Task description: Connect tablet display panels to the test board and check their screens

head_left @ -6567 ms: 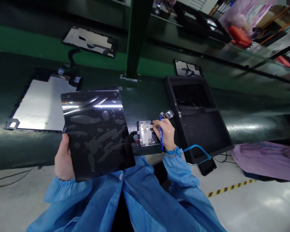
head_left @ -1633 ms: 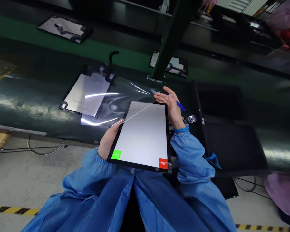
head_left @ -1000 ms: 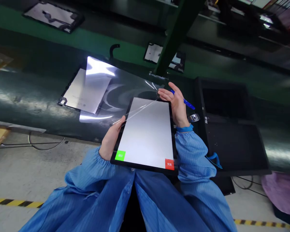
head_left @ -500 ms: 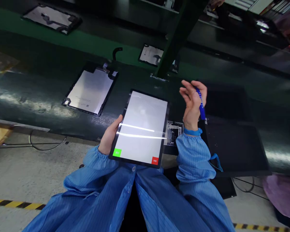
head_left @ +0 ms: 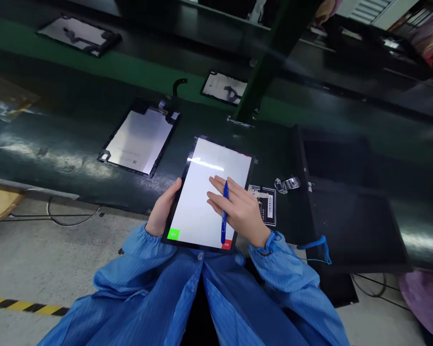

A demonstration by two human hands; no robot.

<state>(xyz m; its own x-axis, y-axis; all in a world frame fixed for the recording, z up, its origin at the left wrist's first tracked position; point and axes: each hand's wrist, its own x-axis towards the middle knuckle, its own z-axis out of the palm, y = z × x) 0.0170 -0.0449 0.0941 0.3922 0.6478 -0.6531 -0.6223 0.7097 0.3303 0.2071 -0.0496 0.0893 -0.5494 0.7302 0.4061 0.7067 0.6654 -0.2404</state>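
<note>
Gripping already-lit tablet display [head_left: 198, 206] at nine o'clock with left hand [head_left: 162, 209], blue pen [head_left: 223, 223] in half-spread right hand [head_left: 243, 211]; leaving electronics [head_left: 270, 205] uncovered.

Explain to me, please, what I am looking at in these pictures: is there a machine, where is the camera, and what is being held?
There is no machine arm here, only a person's two bare hands. One camera, worn on the head, takes every picture, looking forward and down. The left hand grips the edge of a lit white screen. The right hand holds a blue pen over it; whether its fingers touch the glass, I cannot tell. On the dark bench lies a pale panel to the left. To the right are a partly hidden board, a shiny metal piece and a black tray.
</note>
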